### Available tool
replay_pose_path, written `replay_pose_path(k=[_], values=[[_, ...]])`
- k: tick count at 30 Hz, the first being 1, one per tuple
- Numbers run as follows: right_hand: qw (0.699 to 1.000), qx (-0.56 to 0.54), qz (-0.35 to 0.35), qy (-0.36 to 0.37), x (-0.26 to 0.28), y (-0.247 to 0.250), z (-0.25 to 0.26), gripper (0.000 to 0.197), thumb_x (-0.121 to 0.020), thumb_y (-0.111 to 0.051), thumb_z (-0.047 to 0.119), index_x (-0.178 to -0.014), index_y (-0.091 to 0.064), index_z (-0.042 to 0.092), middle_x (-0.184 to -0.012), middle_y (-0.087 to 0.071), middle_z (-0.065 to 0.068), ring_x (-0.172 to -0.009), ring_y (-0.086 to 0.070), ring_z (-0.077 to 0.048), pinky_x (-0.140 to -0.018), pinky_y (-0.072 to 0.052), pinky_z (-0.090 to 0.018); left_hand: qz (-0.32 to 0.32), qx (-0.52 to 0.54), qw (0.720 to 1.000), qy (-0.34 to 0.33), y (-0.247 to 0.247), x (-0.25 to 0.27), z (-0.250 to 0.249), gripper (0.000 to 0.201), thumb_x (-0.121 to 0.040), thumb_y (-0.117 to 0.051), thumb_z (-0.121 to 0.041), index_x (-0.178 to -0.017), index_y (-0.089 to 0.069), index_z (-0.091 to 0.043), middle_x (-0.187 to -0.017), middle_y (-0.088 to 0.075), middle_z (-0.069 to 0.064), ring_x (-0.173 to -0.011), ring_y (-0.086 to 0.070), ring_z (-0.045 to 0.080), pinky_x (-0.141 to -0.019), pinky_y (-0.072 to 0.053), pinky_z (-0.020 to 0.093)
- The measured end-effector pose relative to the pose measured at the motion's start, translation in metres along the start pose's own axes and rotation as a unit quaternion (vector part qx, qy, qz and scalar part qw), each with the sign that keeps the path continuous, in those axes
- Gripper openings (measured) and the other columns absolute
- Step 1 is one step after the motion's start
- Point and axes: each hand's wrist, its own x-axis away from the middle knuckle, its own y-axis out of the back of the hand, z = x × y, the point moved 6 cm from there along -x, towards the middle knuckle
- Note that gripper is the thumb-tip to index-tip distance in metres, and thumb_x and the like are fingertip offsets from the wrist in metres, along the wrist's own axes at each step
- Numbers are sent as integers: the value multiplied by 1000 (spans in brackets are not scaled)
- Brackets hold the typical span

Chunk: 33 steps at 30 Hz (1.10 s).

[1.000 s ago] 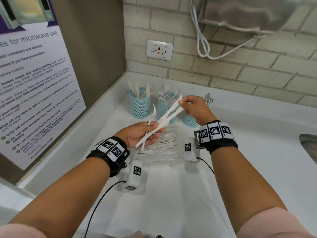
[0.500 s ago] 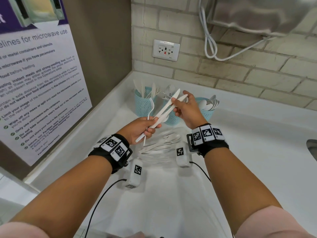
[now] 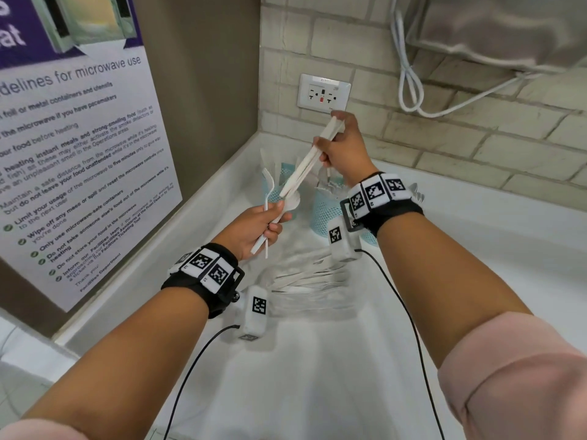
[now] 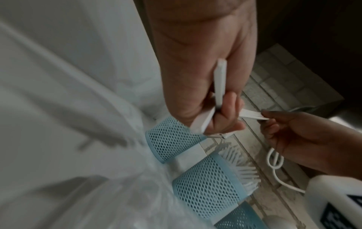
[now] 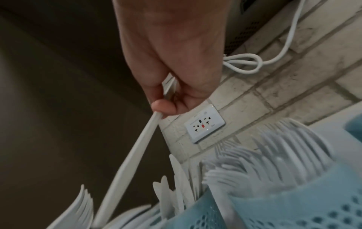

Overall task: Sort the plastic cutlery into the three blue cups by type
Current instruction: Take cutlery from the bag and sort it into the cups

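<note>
Sorting is midway over the counter (image 3: 317, 376): three cups (image 3: 327, 214) already hold cutlery, a pile (image 3: 305, 277) waits. Right hand (image 3: 341, 150) pinches knives (image 3: 305, 169), drawing them from left hand (image 3: 254, 228), fisted round remaining pieces. Next, probably: lower knives into the leftmost cup.

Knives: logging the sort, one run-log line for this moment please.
right hand: grips knives | left hand: holds cutlery | cups: part-filled
</note>
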Motion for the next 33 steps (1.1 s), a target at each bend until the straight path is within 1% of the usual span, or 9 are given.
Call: replay_pose_path(k=[6,9,12,14,18,22,25,28,33], values=[[989,32,-107,96,-12,-13,7,54,-88,-53,8,-135,-29,19,-107,-62,-12,-82,-62,-26,-77,-56,-46,-52,64,997,-2,20,-8,2,13,-98,-47,-19,-96,-56,-10,-79,-57,2,-40,-40,1,-35,-31,8],[983,79,-110,125,-11,-27,1,54,-91,-50,8,-139,-27,15,-102,-65,-16,-78,-63,-27,-73,-55,-38,-72,58,996,-3,25,-12,3,13,-98,-47,-17,-101,-57,-10,-77,-61,2,-43,-43,2,-36,-33,10],[971,170,-79,149,-9,-45,-8,50,-93,-48,10,-140,-28,13,-71,-56,-4,-63,-55,-22,-58,-43,-28,-77,60,995,-1,28,-14,4,13,-98,-46,-15,-100,-57,-10,-77,-62,2,-45,-44,3,-36,-34,11],[958,244,-35,145,-11,-58,-18,43,-95,-46,13,-136,-33,12,-67,-50,-2,-65,-56,-25,-58,-42,-29,-72,59,996,4,27,-15,5,13,-98,-45,-14,-100,-57,-10,-77,-62,2,-45,-46,3,-36,-34,11],[896,419,75,130,-16,-77,-33,27,-98,-41,14,-119,-51,0,-108,-58,-18,-96,-60,-33,-77,-44,-34,-66,53,996,13,25,-16,8,13,-98,-43,-13,-101,-55,-9,-76,-63,2,-48,-47,4,-37,-34,12],[837,508,127,157,-17,-84,-37,29,-98,-41,14,-115,-60,2,-120,-50,-17,-105,-55,-34,-84,-45,-34,-60,51,997,16,22,-15,11,12,-99,-42,-11,-99,-54,-8,-78,-64,2,-48,-49,4,-37,-35,12],[877,439,84,176,-9,-72,-18,31,-97,-40,12,-120,-60,5,-123,-52,-17,-108,-54,-33,-88,-47,-35,-42,54,998,17,17,-13,11,14,-99,-42,-11,-98,-56,-8,-75,-66,0,-46,-47,3,-37,-34,12],[918,364,0,159,6,-47,3,28,-95,-43,13,-115,-61,6,-115,-57,-16,-96,-59,-31,-79,-49,-32,-21,61,998,23,13,-9,10,15,-99,-42,-15,-101,-55,-9,-70,-66,-2,-44,-44,3,-35,-31,11],[925,371,79,34,36,-31,-3,36,-93,-51,37,-101,-66,5,-101,-68,-13,-92,-63,-29,-77,-49,-33,42,50,997,40,-6,-2,9,34,-98,-42,-36,-107,-59,-8,-70,-57,-5,-43,-39,3,-35,-27,10]])
